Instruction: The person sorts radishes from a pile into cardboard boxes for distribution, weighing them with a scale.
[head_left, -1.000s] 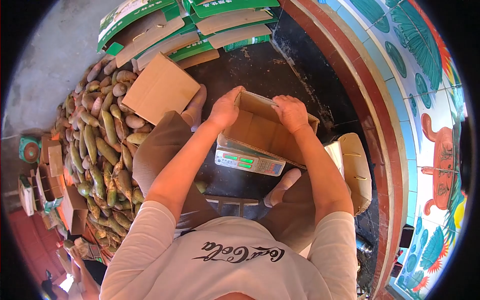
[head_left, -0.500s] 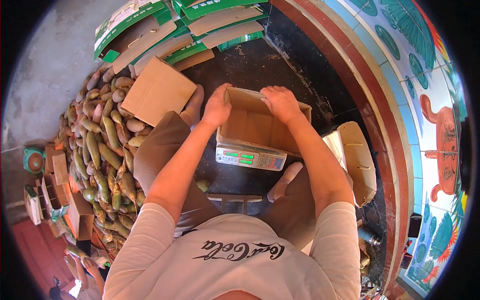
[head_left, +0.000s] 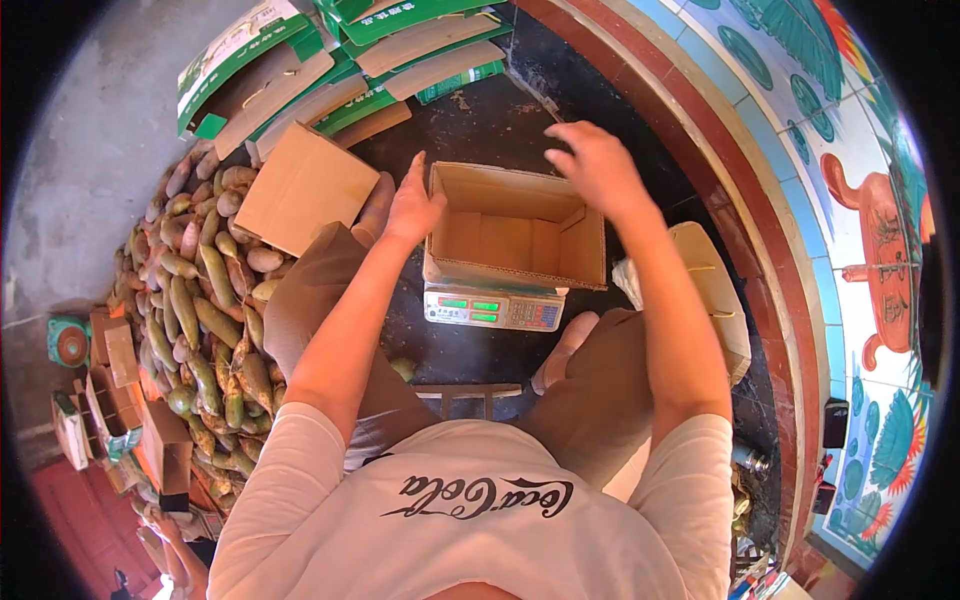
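An open cardboard box (head_left: 514, 190) sits on a digital scale (head_left: 495, 308) between my knees, with nothing inside it. The scale's green displays are lit. At the box's left wall, my left hand (head_left: 414, 206) has its fingers stretched out, close beside the rim. My right hand (head_left: 603, 172) hovers over the far right corner, its thumb and fingers apart and holding nothing. A second cardboard box (head_left: 308, 188) lies to the left, next to my foot.
A heap of long green-brown vegetables (head_left: 205, 310) spreads to my left. Green printed cartons (head_left: 340, 80) are stacked at the far side. A beige open carton (head_left: 708, 290) stands by my right leg, near a tiled wall (head_left: 800, 250). Another person's arm (head_left: 178, 545) shows at lower left.
Both hands have come off the box's far rim. My right hand has lifted away, and my left fingers have straightened. The box now sits squarer on the scale.
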